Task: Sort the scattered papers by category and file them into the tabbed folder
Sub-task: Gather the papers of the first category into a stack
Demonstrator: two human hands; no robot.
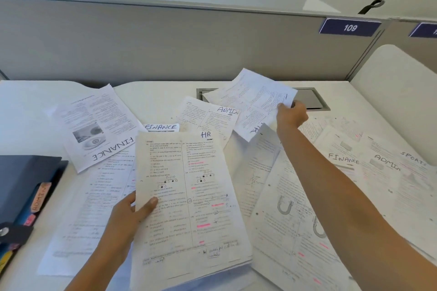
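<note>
White desk (165, 92), backed by a grey partition (142, 42), lies strewn with papers (295, 208). Nearest the camera, a tall HR stack (189, 196) is raised at a tilt. Left of the stack lies the dark folder (21, 184). Beyond the stack's left corner rests a FINANCE sheet (94, 130). Beyond its right corner hangs a lifted sheet (255, 101), pinched at one corner by the right hand (292, 113), fingers curled. The left hand (127, 215) pinches the stack's left edge, thumb on top, fingers beneath. The folder's ADMIN tab (40, 197) points toward the stack.

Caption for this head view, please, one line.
The left hand holds the HR-marked stack while the right hand holds another sheet raised over the paper-strewn desk; the tabbed folder lies at left.
</note>
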